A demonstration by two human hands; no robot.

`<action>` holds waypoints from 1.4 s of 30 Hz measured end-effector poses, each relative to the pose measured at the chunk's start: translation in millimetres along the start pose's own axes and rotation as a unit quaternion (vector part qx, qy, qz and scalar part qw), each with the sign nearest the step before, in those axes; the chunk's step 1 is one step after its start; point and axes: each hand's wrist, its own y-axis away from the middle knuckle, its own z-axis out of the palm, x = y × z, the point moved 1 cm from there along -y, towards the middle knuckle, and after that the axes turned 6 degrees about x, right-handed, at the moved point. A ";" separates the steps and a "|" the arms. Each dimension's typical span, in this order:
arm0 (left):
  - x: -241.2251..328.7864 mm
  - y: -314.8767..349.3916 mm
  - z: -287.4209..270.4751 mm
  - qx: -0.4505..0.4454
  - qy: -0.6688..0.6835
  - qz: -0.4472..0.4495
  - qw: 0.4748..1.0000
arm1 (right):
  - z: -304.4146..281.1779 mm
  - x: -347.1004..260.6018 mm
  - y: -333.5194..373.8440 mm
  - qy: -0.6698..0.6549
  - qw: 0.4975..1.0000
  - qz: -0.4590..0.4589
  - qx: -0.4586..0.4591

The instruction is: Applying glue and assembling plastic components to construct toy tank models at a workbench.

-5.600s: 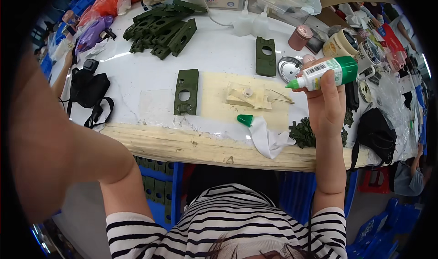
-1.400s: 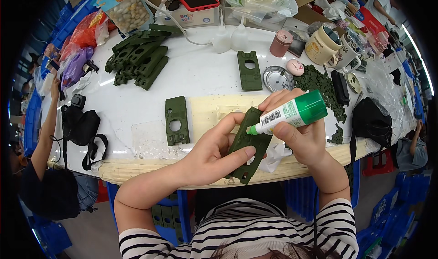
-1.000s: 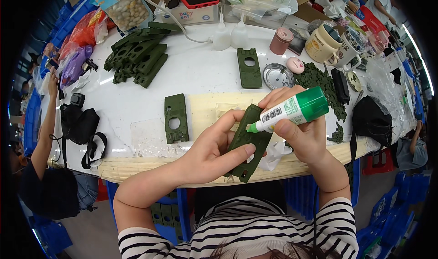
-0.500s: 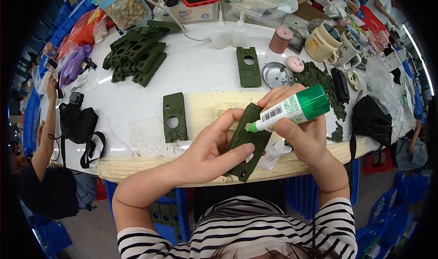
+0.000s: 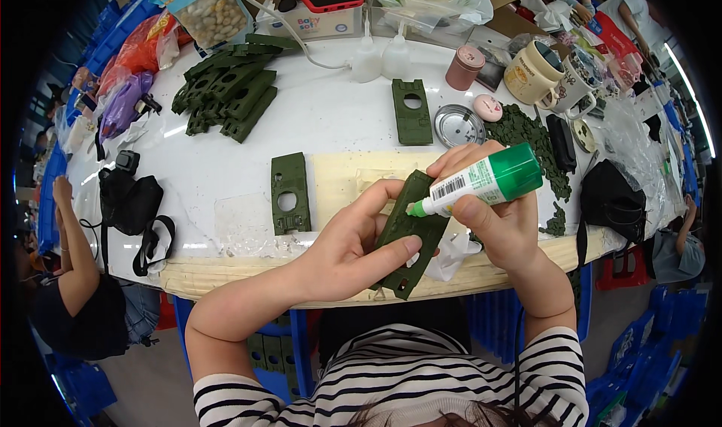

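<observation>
My left hand (image 5: 353, 243) grips a dark green plastic model hull part (image 5: 406, 235), its thumb across the face and its fingers behind. The part is tilted above the table's front edge. A white glue bottle (image 5: 474, 181) with a green base lies slanted in my right hand (image 5: 500, 224), and its green tip touches or nearly touches the part's upper face. Left of my hands lies another green hull part (image 5: 290, 194) with a round hole. Farther back is a similar green part (image 5: 412, 111).
A heap of green hull parts (image 5: 229, 89) lies at the back left. Small green pieces (image 5: 519, 137) are spread at the right, near a round metal lid (image 5: 459, 125), a pink tin (image 5: 465, 68) and mugs (image 5: 534, 74). Black pouches (image 5: 129, 201) lie left. Another person's arm (image 5: 75, 239) is at far left.
My hands, the hull part and the glue bottle stay almost in place. At far left, the other person's raised arm has come down.
</observation>
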 end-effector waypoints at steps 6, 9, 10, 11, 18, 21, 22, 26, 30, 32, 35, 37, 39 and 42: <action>-2.6 0.1 0.1 0.002 0.008 0.005 1.000 | -1.1 0.3 -0.5 0.006 1.000 -0.003 -0.007; -2.3 0.0 0.1 0.000 0.009 0.004 1.000 | -0.9 -1.1 -0.5 0.008 1.000 -0.002 -0.008; -2.1 -0.1 0.1 -0.001 0.007 0.003 1.000 | -0.8 -1.7 -0.4 0.010 1.000 0.000 -0.009; -2.1 -0.1 0.1 0.000 0.007 0.006 1.000 | -0.6 -2.0 -0.2 0.009 1.000 0.000 -0.007; -3.5 0.0 0.3 0.002 0.011 0.011 1.000 | -0.3 -0.9 -0.3 0.007 1.000 -0.007 -0.008; -3.5 -0.1 0.2 0.002 0.012 0.008 1.000 | -0.9 -1.4 -0.4 0.012 1.000 -0.008 -0.011; -3.2 -0.2 0.1 0.001 0.010 0.007 1.000 | -1.2 -1.5 -0.4 0.014 1.000 -0.009 -0.012; 0.5 -0.1 0.9 0.013 0.006 0.011 1.000 | -0.3 -1.1 -0.7 -0.026 1.000 0.001 0.010; 2.3 -0.1 1.8 0.025 0.028 0.007 0.999 | -1.9 -3.9 -1.6 -0.019 1.000 0.010 0.006; 2.5 -0.1 1.7 0.025 0.025 0.007 0.999 | -2.2 -5.1 -1.1 -0.013 1.000 0.014 -0.002; 0.9 -0.3 0.9 0.024 0.006 0.011 1.000 | -3.6 -5.4 -0.7 -0.003 1.000 0.018 -0.013; 1.5 -0.1 0.9 0.024 0.002 0.012 1.000 | -4.3 -5.0 -0.6 0.003 1.000 0.017 -0.018; 2.6 0.2 1.9 0.028 0.026 0.010 0.999 | -4.3 -4.4 -0.4 0.013 1.000 0.005 -0.025; -0.2 0.2 1.0 0.024 0.026 0.018 0.999 | -7.0 -0.6 -0.4 0.002 0.999 -0.027 -0.035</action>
